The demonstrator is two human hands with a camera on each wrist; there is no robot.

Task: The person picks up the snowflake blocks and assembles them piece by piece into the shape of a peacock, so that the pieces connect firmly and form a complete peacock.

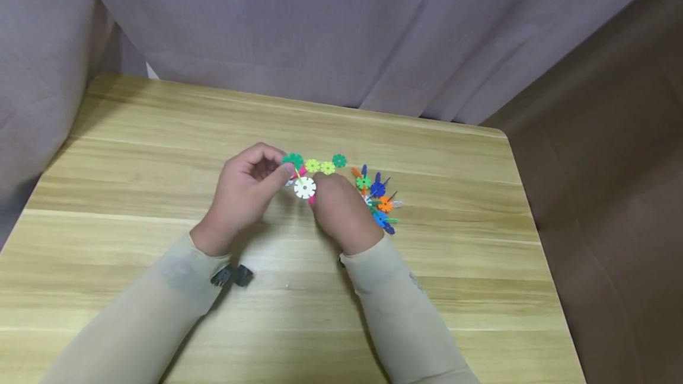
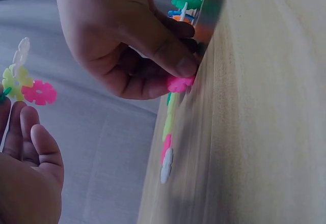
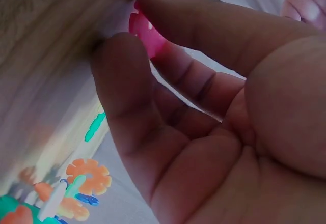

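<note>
From the head camera, both hands meet over the middle of a wooden table (image 1: 133,153). The left hand (image 1: 242,194) has its fingers curled, and its thumb and forefinger pinch a small cluster of joined discs; a green one (image 1: 293,160) and a white disc (image 1: 305,187) show plainly, with a trace of pink between them. The right hand (image 1: 338,209) is seen from the back, fingers bent down to the table edge of that cluster, probably to steady a piece while it is pushed into a slot. Beyond the hands lie three loose discs in a row: two yellow-green (image 1: 319,166) and one green (image 1: 338,160). To the right sits one built clump (image 1: 377,199) of blue, orange and green discs, too tangled to count. A grey curtain (image 1: 320,28) hangs behind the table.

In the left wrist view, the right hand (image 2: 127,35) pinches a pink disc (image 2: 179,84) between thumb and fingertips, pressing it against the table. The left hand's fingers (image 2: 35,142) bend loosely near the lens; above them the cluster (image 2: 23,84) shows pink, yellow-green and white pieces. How it is gripped is out of frame here.

The right wrist view shows that hand's palm (image 3: 219,132) up close, thumb and forefinger closed narrowly on the pink disc (image 3: 147,33) at the table edge. The clump (image 3: 76,188) lies blurred below.
</note>
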